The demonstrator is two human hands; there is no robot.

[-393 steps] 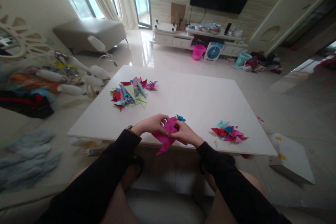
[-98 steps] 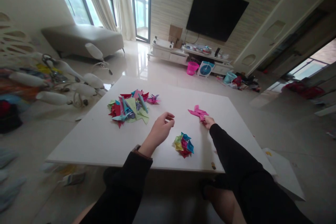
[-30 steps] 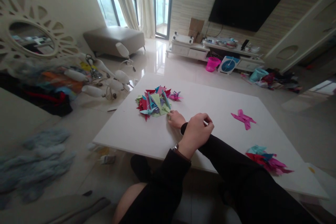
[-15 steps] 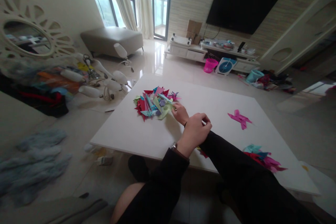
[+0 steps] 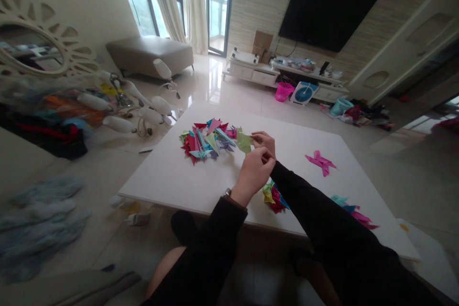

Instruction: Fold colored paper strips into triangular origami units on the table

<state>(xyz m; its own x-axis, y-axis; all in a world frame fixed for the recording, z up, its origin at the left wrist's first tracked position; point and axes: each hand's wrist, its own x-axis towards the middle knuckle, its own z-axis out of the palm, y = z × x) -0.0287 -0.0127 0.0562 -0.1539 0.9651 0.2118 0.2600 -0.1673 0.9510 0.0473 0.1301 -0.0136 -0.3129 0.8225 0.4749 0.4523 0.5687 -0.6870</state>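
Observation:
A pile of folded coloured paper pieces [image 5: 206, 141] lies on the left part of the white table [image 5: 172, 181]. My right hand [image 5: 264, 142] pinches a light green folded paper piece [image 5: 244, 142] just right of the pile, lifted off the table. Close below it, my left hand [image 5: 254, 172] hovers with curled fingers; whether anything is in it I cannot make out. A multicoloured assembled paper ball [image 5: 273, 195] sits under my right forearm. A pink folded piece [image 5: 320, 161] lies alone further right.
Another small heap of folded paper [image 5: 353, 211] lies near the table's right front edge. A chandelier with white bulbs [image 5: 136, 107] and clutter lie on the floor to the left. A white box [image 5: 430, 260] sits on the floor at the right.
My right hand has taken the green piece out of the pile and lifted it to the right. My left hand rose closer to it. The view shifted slightly right.

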